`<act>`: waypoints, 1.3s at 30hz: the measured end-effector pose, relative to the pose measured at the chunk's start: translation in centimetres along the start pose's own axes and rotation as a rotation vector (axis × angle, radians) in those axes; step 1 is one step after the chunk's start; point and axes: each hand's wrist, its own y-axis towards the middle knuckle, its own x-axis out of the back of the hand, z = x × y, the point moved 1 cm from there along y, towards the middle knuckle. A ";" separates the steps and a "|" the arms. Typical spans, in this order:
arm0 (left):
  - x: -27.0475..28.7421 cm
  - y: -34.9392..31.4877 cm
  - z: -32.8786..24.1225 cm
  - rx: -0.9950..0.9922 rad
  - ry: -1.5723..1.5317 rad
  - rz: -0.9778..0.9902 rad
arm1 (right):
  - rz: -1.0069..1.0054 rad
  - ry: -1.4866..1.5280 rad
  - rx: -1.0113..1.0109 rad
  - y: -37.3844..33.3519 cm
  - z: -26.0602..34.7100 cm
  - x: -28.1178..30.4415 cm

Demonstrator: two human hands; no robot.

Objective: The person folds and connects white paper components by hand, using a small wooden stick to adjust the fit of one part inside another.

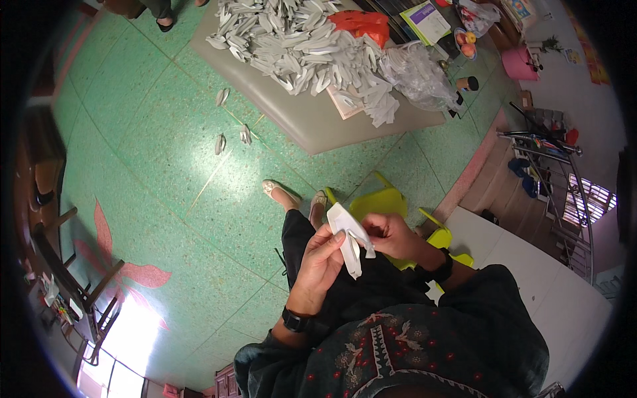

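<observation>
In front of my lap I hold a white folded piece (343, 220), which looks like paper, between both hands. My left hand (317, 264) pinches it from the left, the thumb lying across its face. The fingers of my right hand (393, 235) are closed on its right edge; their tips are partly hidden behind it. One narrow flap hangs down below the left thumb. A large heap of similar grey-white folded pieces (292, 50) covers much of the low grey padded table (302, 129) ahead of me.
On the green floor lie several loose folded pieces (245, 134). A red plastic bag (361, 25) and a clear plastic bag (418, 73) rest by the heap. Yellow-green chairs (378, 202) stand beyond my right hand. Stairs with a metal railing (574, 192) are at the right.
</observation>
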 end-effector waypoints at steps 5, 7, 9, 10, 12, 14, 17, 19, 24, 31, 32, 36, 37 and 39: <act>0.6 0.2 0.5 -0.221 0.187 -0.130 | -0.007 0.181 0.011 0.8 1.0 1.6; 0.5 0.3 0.6 -0.297 0.396 -0.165 | -0.178 -0.107 0.177 1.7 1.1 1.5; 0.4 0.5 0.6 -0.392 0.639 -0.215 | -0.199 -0.222 0.158 1.2 1.3 0.2; 0.5 0.5 0.2 -0.390 0.639 -0.212 | -0.217 -0.336 0.137 1.0 1.6 -0.4; 1.1 0.3 -1.6 0.056 0.449 -0.180 | -0.236 -0.401 0.210 0.8 0.2 -0.4; 2.3 0.6 -2.6 0.344 0.159 -0.044 | -0.196 -0.565 0.716 0.5 -0.4 -0.6; 2.7 0.2 -2.2 0.372 0.082 -0.028 | -0.057 -0.825 0.725 -0.1 1.0 -0.5; 2.9 -0.2 -2.2 0.389 0.060 -0.085 | -0.056 -0.907 0.745 -0.2 1.2 -0.6; 2.4 0.0 -1.4 0.192 0.208 0.016 | -0.018 -0.542 0.447 -0.1 1.3 0.0; 1.5 0.1 0.7 -0.239 0.653 -0.040 | -0.198 0.050 -0.132 -0.2 -0.1 -0.8; 1.4 0.0 0.9 -0.237 0.651 -0.037 | -0.289 0.003 -0.133 -0.5 -0.2 -1.0; 1.7 -0.5 1.8 -0.322 0.644 -0.060 | -0.346 -0.023 -0.018 -0.7 -1.4 -1.6; 1.3 -0.6 1.9 -0.344 0.725 -0.068 | -0.344 -0.025 -0.020 -0.6 -1.5 -1.8; 0.6 -0.9 1.6 -0.422 0.953 -0.097 | -0.400 0.067 0.011 -0.5 -1.6 -2.0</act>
